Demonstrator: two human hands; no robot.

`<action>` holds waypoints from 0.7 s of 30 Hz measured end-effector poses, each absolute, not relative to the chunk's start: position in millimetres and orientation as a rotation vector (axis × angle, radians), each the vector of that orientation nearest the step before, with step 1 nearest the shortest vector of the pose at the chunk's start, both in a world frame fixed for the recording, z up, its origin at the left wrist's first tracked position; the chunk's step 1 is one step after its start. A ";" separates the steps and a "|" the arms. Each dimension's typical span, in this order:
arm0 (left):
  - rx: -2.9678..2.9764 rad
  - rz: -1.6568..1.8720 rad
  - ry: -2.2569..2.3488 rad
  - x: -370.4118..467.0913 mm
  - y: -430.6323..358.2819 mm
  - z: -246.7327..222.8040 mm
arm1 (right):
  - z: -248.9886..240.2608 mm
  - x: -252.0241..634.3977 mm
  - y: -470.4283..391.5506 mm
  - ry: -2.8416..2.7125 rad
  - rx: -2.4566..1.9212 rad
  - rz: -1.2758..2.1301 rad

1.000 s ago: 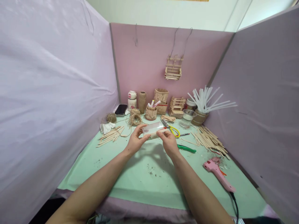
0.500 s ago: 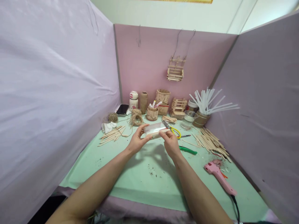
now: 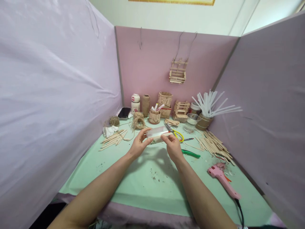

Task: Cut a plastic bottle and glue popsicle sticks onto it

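Observation:
A clear plastic container [image 3: 157, 131] lies sideways between my two hands, lifted above the green table. My left hand [image 3: 140, 143] grips its left end, thumb on the near side and fingers around behind. With thumb and fingers, my right hand [image 3: 173, 145] pinches a pale craft stick [image 3: 168, 134] against the container's near right side. How far the stick runs under my fingers is partly hidden. Just behind my right hand are yellow-handled scissors [image 3: 178, 136], and a green-handled tool [image 3: 190, 154] lies to its right.
A pink glue gun [image 3: 224, 181] with a black cord lies at right. Craft sticks [image 3: 213, 144] are spread behind it, and more sticks [image 3: 113, 140] lie at left. Twine [image 3: 138, 121], a pen cup [image 3: 154, 117], a clear cup [image 3: 191, 122] and glue sticks [image 3: 209, 103] stand along the back.
The view has shifted slightly. Both hands keep their hold on the container and craft stick, with hardly any movement.

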State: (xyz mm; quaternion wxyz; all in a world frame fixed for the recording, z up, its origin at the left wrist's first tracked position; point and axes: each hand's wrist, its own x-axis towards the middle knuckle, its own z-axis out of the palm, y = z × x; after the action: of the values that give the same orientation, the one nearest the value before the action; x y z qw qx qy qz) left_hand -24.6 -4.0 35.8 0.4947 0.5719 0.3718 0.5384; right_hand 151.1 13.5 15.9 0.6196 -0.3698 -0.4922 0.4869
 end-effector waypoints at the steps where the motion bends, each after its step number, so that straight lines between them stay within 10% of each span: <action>1: 1.360 1.278 0.906 -24.6 -4.1 35.6 | 16.2 150.9 13.4 -1.128 -0.849 1.128; 21: 1.353 1.302 0.893 -23.9 -1.5 35.7 | 16.4 151.6 13.6 -1.212 -0.807 1.098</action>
State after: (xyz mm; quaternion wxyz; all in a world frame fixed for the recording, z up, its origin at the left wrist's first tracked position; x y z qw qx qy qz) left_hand -23.9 -1.5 35.7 0.5067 0.5610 0.3704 0.5398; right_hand 151.6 13.6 16.4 0.6124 -0.3498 -0.5253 0.4760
